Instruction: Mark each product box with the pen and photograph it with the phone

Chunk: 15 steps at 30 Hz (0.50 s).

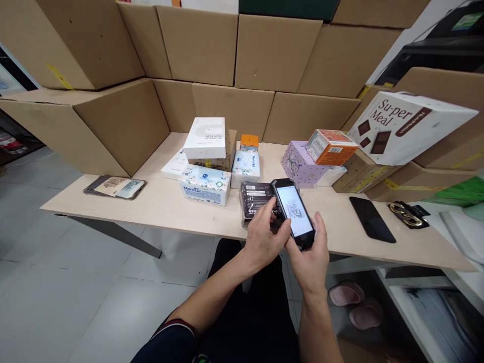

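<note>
Between left grip (263,235) and right grip (312,259), both closed around its edges, a lit phone (295,210)

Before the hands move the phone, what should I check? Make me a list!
1. Both hands on the phone: ok, the left hand and right hand hold the lit smartphone.
2. Screen on: ok, it glows white.
3. Picture on screen readable: cannot tell, too small.
4. Nothing close by the left hand: not ok, the black plastic-wrapped box is right there.
5. Orange box steady on the purple box: cannot tell; it sits on top.
</note>
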Each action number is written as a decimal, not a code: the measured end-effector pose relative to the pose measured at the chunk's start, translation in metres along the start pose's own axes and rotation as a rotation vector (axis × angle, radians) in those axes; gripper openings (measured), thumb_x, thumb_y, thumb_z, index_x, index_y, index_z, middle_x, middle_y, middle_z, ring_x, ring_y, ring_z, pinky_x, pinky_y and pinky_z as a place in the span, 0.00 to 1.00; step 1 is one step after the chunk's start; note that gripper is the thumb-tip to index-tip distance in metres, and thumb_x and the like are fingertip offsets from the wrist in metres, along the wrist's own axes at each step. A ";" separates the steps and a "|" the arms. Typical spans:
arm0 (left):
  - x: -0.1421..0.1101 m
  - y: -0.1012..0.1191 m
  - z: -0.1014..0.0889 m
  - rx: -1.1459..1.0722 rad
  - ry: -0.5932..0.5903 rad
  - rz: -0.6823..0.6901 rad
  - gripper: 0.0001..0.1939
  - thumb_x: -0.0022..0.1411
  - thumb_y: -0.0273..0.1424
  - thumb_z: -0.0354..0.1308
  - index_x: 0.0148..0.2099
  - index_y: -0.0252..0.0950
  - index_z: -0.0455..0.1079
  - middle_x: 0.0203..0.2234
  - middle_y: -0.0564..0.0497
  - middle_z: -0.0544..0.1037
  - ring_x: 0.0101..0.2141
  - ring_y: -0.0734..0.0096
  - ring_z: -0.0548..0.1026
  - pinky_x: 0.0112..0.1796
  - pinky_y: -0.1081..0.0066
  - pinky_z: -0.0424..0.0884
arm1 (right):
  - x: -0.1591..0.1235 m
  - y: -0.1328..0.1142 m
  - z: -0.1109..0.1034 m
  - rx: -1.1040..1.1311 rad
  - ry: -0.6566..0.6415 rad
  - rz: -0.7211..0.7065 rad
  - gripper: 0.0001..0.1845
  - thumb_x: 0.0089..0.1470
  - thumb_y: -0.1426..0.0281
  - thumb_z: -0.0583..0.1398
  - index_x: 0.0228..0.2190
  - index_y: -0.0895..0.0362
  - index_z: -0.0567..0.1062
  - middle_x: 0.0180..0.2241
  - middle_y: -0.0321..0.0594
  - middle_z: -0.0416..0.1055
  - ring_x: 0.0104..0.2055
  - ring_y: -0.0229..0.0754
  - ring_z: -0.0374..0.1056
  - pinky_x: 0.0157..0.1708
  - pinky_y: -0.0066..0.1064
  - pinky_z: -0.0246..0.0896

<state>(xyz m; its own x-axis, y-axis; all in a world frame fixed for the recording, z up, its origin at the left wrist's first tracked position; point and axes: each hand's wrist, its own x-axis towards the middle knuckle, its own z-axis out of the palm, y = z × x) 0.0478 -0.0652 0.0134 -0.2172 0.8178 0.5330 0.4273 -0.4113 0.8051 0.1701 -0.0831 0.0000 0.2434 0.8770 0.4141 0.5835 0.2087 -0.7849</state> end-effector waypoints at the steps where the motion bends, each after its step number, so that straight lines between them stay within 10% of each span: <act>1: 0.000 -0.001 0.000 -0.002 -0.004 0.001 0.29 0.66 0.36 0.59 0.66 0.35 0.61 0.49 0.41 0.78 0.39 0.64 0.77 0.46 0.58 0.79 | 0.000 0.000 0.000 -0.002 0.001 -0.001 0.49 0.51 0.51 0.65 0.67 0.57 0.58 0.64 0.58 0.62 0.67 0.60 0.59 0.63 0.56 0.58; 8: -0.003 -0.010 -0.005 -0.025 0.041 0.230 0.32 0.69 0.34 0.57 0.71 0.38 0.53 0.54 0.40 0.75 0.44 0.64 0.77 0.44 0.63 0.78 | 0.010 0.007 -0.008 -0.061 0.058 0.028 0.52 0.50 0.51 0.66 0.68 0.59 0.56 0.63 0.59 0.63 0.65 0.61 0.61 0.62 0.56 0.57; 15: 0.008 -0.026 -0.036 0.211 0.206 0.386 0.19 0.67 0.31 0.57 0.59 0.39 0.68 0.51 0.41 0.74 0.52 0.58 0.74 0.52 0.56 0.74 | 0.043 0.052 -0.031 -0.342 0.223 -0.038 0.53 0.48 0.50 0.63 0.65 0.72 0.62 0.57 0.70 0.67 0.60 0.72 0.63 0.59 0.64 0.55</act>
<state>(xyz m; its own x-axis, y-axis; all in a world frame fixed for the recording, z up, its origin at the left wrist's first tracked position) 0.0035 -0.0624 0.0056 -0.1682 0.5159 0.8400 0.6753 -0.5604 0.4794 0.2355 -0.0476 -0.0087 0.3567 0.7487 0.5588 0.8101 0.0500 -0.5841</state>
